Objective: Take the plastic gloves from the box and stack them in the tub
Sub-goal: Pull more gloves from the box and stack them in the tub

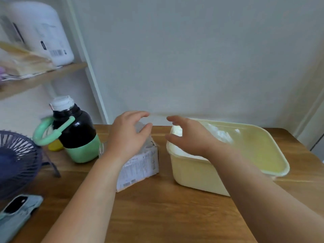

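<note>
Left hand [128, 135] cups a glove [140, 126] atop the box [140, 167]; right hand [190, 137] hovers spread above the tub [198, 174].

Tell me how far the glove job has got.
Done: a pile of white gloves already lies in the yellow tub. In hand: the left hand curls over a glove sticking out of the box; whether it grips it yet is unclear. The right hand hovers open over the tub, holding nothing. Left: that glove and whatever the box hides.
</note>
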